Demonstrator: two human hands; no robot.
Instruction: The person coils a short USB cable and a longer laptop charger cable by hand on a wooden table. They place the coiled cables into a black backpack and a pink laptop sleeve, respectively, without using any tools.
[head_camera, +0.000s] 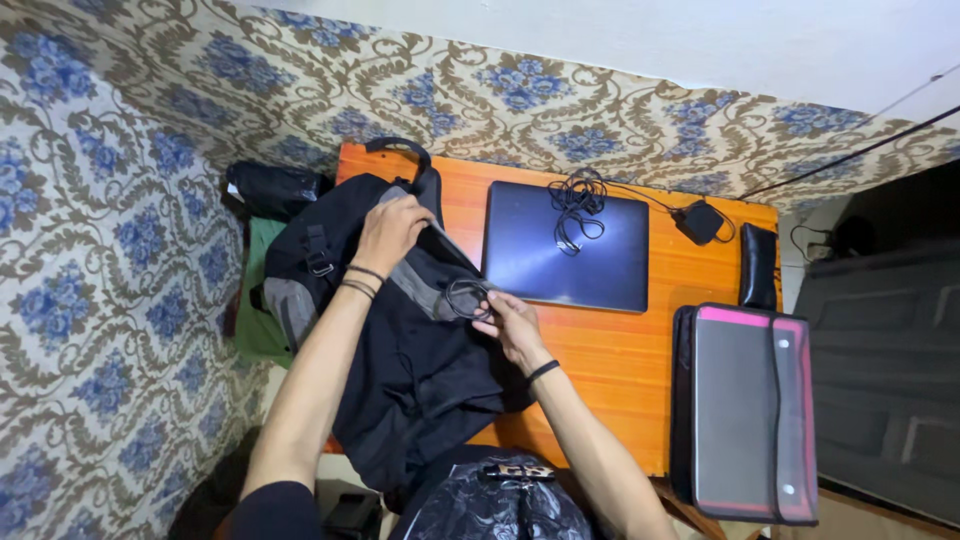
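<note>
On an orange wooden tabletop (610, 350) pushed against a wall papered in blue flowers and tan scrolls (120, 250), a person's two bare hands worked at a black and grey fabric backpack (400, 370) that lay along the tabletop's left side, its long axis running from the carry handle at the far edge back toward the person. The left hand (388, 232), with dark bands at the wrist, was closed on the upper flap of the backpack near its opening. The right hand (512, 322) pinched a small coil of black cable (466, 298) just at the backpack's right edge, so the cable sat between that hand and the opening, nearer the right hand than the left. Beside the backpack, to the right, lay a shut dark blue laptop (565, 262) with a tangle of black charger cord (578, 205) on its lid, then a grey and pink zip folder (748, 410). A black plastic bag (495, 508) sat below, close to the person.
</note>
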